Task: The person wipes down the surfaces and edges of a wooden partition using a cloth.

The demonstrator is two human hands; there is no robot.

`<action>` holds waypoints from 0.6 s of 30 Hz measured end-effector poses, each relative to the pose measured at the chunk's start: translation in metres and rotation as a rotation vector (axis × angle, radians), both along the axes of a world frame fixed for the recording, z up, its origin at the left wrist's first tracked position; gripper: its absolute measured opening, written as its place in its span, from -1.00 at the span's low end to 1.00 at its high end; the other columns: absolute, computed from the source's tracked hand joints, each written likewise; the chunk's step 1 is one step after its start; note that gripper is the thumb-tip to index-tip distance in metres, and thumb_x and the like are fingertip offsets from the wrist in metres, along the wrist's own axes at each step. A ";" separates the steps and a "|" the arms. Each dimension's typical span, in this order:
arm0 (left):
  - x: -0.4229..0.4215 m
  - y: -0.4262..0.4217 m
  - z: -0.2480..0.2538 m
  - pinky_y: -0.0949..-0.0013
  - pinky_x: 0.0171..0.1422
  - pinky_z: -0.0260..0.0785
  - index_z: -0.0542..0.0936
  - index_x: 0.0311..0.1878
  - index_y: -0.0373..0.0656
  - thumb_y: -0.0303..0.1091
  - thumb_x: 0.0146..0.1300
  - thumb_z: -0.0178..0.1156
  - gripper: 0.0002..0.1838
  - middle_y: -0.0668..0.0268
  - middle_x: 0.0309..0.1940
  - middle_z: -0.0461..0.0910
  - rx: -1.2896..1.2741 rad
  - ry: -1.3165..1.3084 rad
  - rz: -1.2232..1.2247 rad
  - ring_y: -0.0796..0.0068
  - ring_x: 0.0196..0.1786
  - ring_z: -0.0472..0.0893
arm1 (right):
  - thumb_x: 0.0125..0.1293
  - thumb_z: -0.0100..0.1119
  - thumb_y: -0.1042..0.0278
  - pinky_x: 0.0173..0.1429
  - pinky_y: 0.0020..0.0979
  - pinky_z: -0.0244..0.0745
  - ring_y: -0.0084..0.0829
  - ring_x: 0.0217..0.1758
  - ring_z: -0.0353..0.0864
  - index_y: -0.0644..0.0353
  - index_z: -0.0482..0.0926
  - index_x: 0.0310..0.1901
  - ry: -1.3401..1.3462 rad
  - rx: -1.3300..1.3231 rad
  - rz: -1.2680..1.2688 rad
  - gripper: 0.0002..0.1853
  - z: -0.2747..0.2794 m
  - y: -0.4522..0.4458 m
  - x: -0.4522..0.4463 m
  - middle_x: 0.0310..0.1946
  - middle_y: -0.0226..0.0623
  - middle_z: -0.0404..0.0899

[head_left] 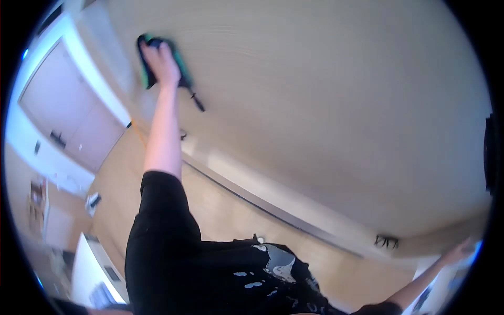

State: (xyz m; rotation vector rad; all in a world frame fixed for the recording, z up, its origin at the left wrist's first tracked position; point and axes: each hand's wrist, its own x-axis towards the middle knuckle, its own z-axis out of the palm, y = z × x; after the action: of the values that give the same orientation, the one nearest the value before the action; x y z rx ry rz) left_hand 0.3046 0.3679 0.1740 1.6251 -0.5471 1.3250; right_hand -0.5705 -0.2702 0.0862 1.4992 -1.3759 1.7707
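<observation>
A black and green pad (185, 76) with a short dark handle or strap lies against a large beige surface at the upper left. My left hand (163, 63) is on top of this pad, its fingers closed over it, with the arm stretched far out. Far off at the lower right, my right hand (462, 250) is by the near edge of the surface, beside something bright blue and white. It is small and blurred there, and I cannot make out its fingers or anything in them.
The beige surface (315, 105) fills the upper view, with a pale ledge (252, 186) along its near side. A small black wire-like object (387, 241) is near that ledge. A closed door (73, 105) and white furniture (94, 262) stand at the left. A dark object (489, 155) is at the right edge.
</observation>
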 end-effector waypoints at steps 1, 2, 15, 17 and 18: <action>-0.002 -0.002 -0.008 0.11 0.59 -0.15 0.12 0.39 -0.59 -0.18 0.38 0.01 -0.28 -0.25 0.44 0.12 -0.026 -0.018 -0.046 -0.12 0.49 0.12 | 0.43 0.08 -0.15 0.45 -0.13 0.27 0.06 0.36 0.35 0.41 0.23 0.41 0.046 0.003 0.003 -0.20 -0.002 -0.002 -0.001 0.35 0.15 0.31; -0.011 -0.007 -0.012 0.09 0.58 -0.12 0.11 0.40 -0.58 -0.21 0.35 0.01 -0.28 -0.26 0.42 0.15 -0.060 0.000 -0.063 -0.14 0.46 0.16 | 0.49 0.02 -0.06 0.49 -0.13 0.18 0.02 0.40 0.29 0.27 0.24 0.44 0.106 -0.053 0.065 -0.32 0.000 -0.001 0.003 0.39 0.15 0.25; -0.284 -0.215 -0.031 -0.36 0.50 -0.24 0.01 0.55 -0.30 0.26 0.20 0.08 0.05 -0.41 0.50 -0.19 0.413 -0.271 -0.242 -0.51 0.51 -0.09 | 0.41 0.04 -0.19 0.61 -0.18 -0.12 0.01 0.60 -0.04 0.46 0.04 0.47 -0.055 0.014 0.064 -0.09 0.048 0.106 0.101 0.52 0.15 0.02; -0.323 -0.250 -0.029 -0.34 0.47 -0.09 0.09 0.52 -0.31 0.18 0.14 0.20 0.04 -0.44 0.48 -0.16 0.439 -0.266 -0.427 -0.51 0.49 -0.04 | 0.42 0.02 -0.20 0.61 -0.17 -0.10 0.02 0.60 -0.02 0.47 0.05 0.46 -0.060 0.020 0.068 -0.09 0.049 0.112 0.109 0.52 0.17 0.01; -0.349 -0.269 -0.023 -0.25 0.48 0.00 0.12 0.50 -0.32 0.00 0.11 0.29 -0.01 -0.45 0.46 -0.11 0.437 -0.295 -0.534 -0.51 0.47 0.00 | 0.42 0.02 -0.20 0.61 -0.16 -0.11 0.03 0.59 -0.03 0.48 0.04 0.46 -0.064 0.040 0.050 -0.09 0.050 0.113 0.111 0.52 0.17 0.01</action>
State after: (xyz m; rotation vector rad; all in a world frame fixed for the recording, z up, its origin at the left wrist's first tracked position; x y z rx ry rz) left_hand -0.0440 0.0993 0.1507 1.4663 -1.4225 1.0818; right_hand -0.4593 -0.1569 0.1365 1.5217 -1.4243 1.8472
